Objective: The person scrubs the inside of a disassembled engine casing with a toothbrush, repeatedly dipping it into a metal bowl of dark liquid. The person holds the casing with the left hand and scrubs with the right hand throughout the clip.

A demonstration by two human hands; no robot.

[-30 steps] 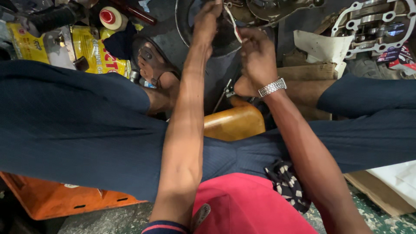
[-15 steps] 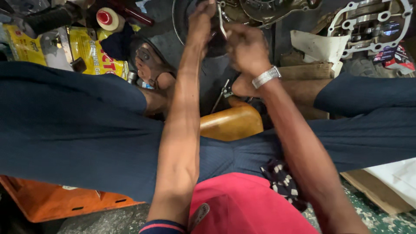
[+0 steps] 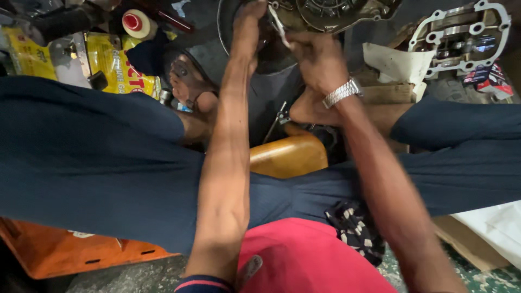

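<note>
My left hand (image 3: 251, 21) runs past the top edge beside the engine cover (image 3: 331, 13); its fingertips are cut off, perhaps gripping.

Both hands meet at the round engine cover (image 3: 336, 13) by the top edge. The left hand (image 3: 251, 21) presses its dark rim, while the right hand (image 3: 317, 59), wearing a metal wristwatch (image 3: 341, 93), pinches a thin pale strip (image 3: 279, 27).

Person seen from above. Both forearms are bare. The left hand (image 3: 251, 21) carries nothing on wrist or fingers; the right hand (image 3: 317, 57) has a silver metal watch (image 3: 341, 93) with a linked band at the wrist. A dark sleeve cuff (image 3: 203, 284) with a red stripe shows at the left upper arm. The torso wears a red shirt (image 3: 304, 260). Both legs are in dark navy trousers (image 3: 97, 157). The feet are bare, one in a dark strapped sandal (image 3: 192, 89).
</note>
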